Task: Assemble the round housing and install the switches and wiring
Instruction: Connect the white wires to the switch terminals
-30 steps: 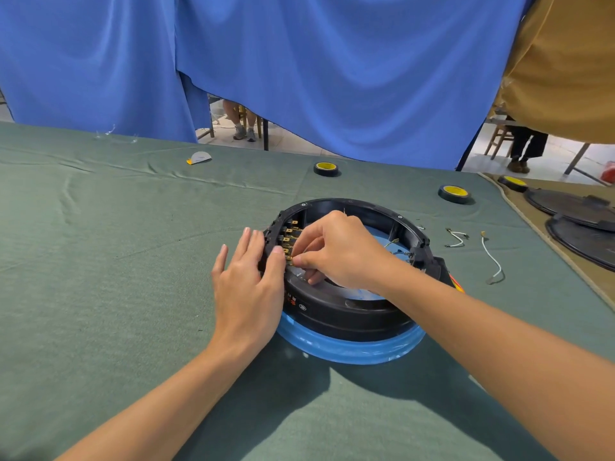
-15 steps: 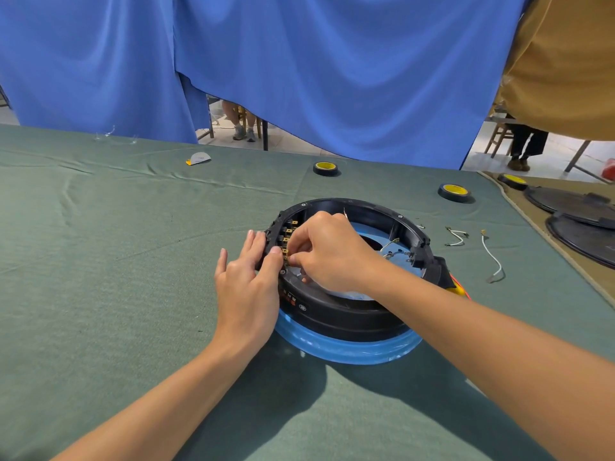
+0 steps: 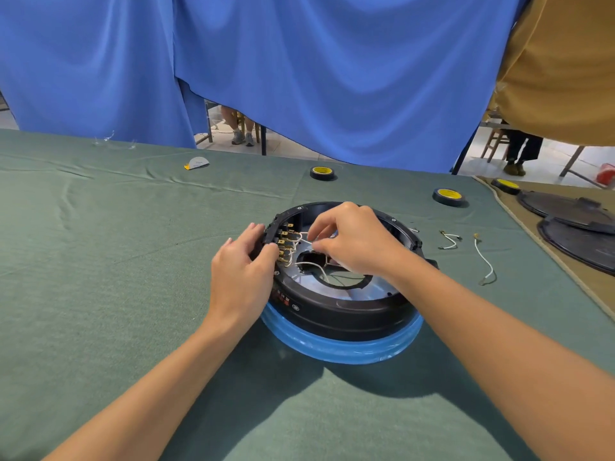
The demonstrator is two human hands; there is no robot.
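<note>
A round black housing with a blue-wrapped lower rim sits on the green cloth in the middle. Along its left inner wall runs a row of switches with brass terminals. White wires run from the terminals toward the central hole. My left hand grips the housing's left rim beside the switches, fingers curled over the edge. Above the housing's inside, my right hand pinches a white wire between thumb and fingers.
Two loose white wires lie right of the housing. Two black and yellow tape rolls sit behind it. Dark round lids rest on a tan cloth at the right edge. Blue curtains hang behind the table.
My right hand has lifted away from the terminals toward the housing's middle, pulling a white wire up and uncovering the wires and central hole. My left hand stays on the left rim.
</note>
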